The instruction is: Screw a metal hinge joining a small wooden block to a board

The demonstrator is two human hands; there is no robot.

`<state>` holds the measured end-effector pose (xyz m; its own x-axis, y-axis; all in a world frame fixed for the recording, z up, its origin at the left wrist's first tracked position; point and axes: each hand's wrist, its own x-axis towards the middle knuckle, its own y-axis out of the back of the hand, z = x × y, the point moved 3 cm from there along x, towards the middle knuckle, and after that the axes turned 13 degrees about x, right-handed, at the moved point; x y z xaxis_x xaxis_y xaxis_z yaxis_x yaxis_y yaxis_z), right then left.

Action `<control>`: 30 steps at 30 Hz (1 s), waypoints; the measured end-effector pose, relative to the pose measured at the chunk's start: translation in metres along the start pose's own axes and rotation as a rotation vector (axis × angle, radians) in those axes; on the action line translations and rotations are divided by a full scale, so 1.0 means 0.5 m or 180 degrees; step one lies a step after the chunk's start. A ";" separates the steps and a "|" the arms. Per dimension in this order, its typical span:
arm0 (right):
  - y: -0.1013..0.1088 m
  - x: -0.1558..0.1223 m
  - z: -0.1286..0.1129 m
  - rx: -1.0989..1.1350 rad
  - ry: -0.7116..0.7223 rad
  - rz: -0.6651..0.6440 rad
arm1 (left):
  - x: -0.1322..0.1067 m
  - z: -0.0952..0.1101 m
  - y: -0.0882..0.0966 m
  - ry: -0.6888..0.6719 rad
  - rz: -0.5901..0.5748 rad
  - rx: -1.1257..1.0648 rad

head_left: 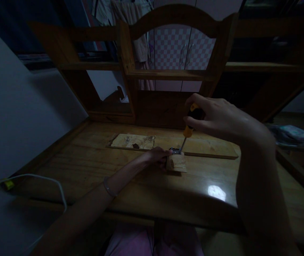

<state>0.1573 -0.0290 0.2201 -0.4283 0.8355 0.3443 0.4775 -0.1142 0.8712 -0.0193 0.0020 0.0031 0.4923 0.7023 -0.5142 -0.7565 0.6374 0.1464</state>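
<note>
My right hand is closed around the yellow and black handle of a screwdriver. Its shaft slants down to a small metal hinge, where the tip meets the hinge's right end. My left hand grips a small wooden block from its left side, with the thumb at the hinge. The hinge lies along the block's far edge, close to a long wooden board flat on the desk. A pale, worn patch covers the board's left part. My left fingers are partly hidden behind the block.
The wooden desk carries a shelf frame along its back. A white cable loops over the left edge. Light reflects off the desktop at the right front. Stacked items lie beyond the desk on the right.
</note>
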 end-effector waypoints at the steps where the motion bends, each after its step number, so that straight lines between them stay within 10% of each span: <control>1: 0.001 -0.002 0.000 0.0055 0.0025 -0.0027 | 0.000 0.000 0.001 -0.0011 -0.0007 0.0008; 30: -0.003 0.017 0.014 -0.0109 0.0117 0.0229 | 0.007 -0.013 0.021 -0.0214 -0.0577 -0.0480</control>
<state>0.1585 -0.0179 0.2193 -0.4220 0.8042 0.4186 0.4819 -0.1921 0.8549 -0.0282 0.0091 -0.0024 0.6495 0.6035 -0.4626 -0.7064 0.7040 -0.0735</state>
